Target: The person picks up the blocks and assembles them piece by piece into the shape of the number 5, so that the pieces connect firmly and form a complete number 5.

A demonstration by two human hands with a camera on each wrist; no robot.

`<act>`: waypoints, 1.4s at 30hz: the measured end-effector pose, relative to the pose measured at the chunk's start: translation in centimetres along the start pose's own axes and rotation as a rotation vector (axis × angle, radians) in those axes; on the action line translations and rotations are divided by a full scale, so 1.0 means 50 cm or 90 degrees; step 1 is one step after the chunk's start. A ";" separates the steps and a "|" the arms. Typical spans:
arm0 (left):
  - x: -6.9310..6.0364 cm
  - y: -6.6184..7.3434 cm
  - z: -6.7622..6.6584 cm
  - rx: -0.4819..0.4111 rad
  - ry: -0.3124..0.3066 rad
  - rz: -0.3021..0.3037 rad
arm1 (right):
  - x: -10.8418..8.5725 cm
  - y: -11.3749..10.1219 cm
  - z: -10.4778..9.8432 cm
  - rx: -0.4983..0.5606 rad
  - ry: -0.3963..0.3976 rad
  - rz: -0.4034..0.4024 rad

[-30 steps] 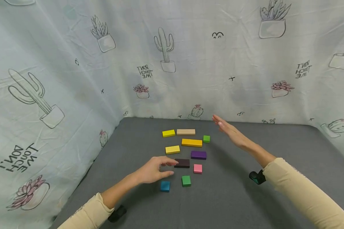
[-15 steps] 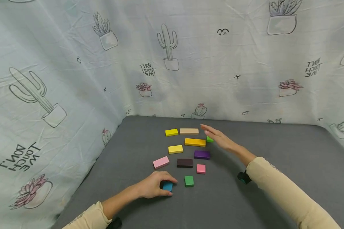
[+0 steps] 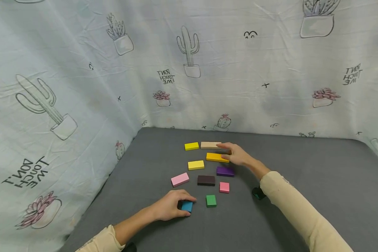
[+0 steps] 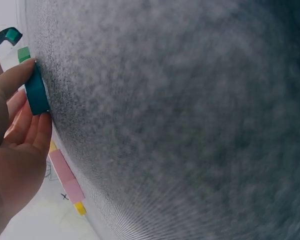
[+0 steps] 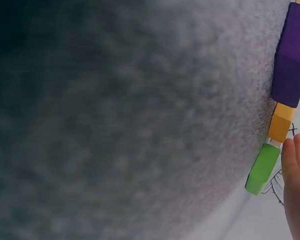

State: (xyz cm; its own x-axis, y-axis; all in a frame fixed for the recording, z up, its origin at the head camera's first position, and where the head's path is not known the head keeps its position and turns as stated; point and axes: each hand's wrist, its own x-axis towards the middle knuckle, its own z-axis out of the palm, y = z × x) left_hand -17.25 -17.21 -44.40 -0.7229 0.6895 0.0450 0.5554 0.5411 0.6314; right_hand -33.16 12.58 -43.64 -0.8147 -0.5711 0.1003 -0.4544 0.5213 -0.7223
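Note:
My left hand (image 3: 170, 205) grips the blue block (image 3: 187, 206) between thumb and fingers at the near side of the grey table; in the left wrist view the block (image 4: 37, 93) is pinched at its two ends. My right hand (image 3: 239, 155) is at the far side, its fingers apart over the right ends of the beige block (image 3: 209, 145) and the orange block (image 3: 215, 157). In the right wrist view the light green block (image 5: 262, 169) lies beside the fingers of that hand (image 5: 298, 185); the head view hides this block behind the hand.
Between the hands lie a purple block (image 3: 225, 171), a dark brown block (image 3: 206, 180), a pink block (image 3: 180, 179), a smaller pink block (image 3: 224, 187) and a green block (image 3: 211, 201). Two yellow blocks (image 3: 196, 165) (image 3: 191, 146) sit farther back. A patterned curtain (image 3: 226, 70) stands behind the table.
My left hand has moved nearer and closed on the blue block, uncovering the pink block. The right hand has come left and down, over the beige and orange blocks.

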 end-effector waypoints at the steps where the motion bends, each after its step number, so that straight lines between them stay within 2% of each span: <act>1: 0.000 0.001 0.000 0.001 -0.001 -0.003 | 0.002 0.002 0.000 -0.007 -0.006 -0.008; 7: -0.002 0.000 0.002 -0.002 0.004 -0.011 | 0.013 -0.002 0.006 -0.032 -0.049 -0.038; 16: -0.004 -0.006 0.006 -0.018 0.011 -0.014 | 0.028 -0.016 0.021 -0.115 -0.090 0.004; 23: -0.004 -0.009 0.004 -0.027 0.003 -0.024 | 0.035 -0.028 0.017 -0.146 -0.092 0.010; 27: -0.004 -0.010 0.004 -0.030 0.008 -0.022 | 0.033 -0.036 -0.006 -0.148 -0.084 0.006; 33: -0.003 -0.013 0.002 -0.031 0.011 -0.018 | 0.022 -0.036 -0.068 -0.140 -0.054 0.013; 42: -0.002 -0.018 0.004 -0.035 0.009 -0.021 | -0.024 0.009 -0.143 -0.153 -0.042 0.040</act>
State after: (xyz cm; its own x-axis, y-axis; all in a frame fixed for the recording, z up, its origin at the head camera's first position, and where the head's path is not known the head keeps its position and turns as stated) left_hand -17.62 -17.67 -45.13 -0.7464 0.6646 0.0337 0.5077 0.5359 0.6746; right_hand -34.97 18.00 -39.20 -0.8219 -0.5696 0.0095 -0.4830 0.6880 -0.5416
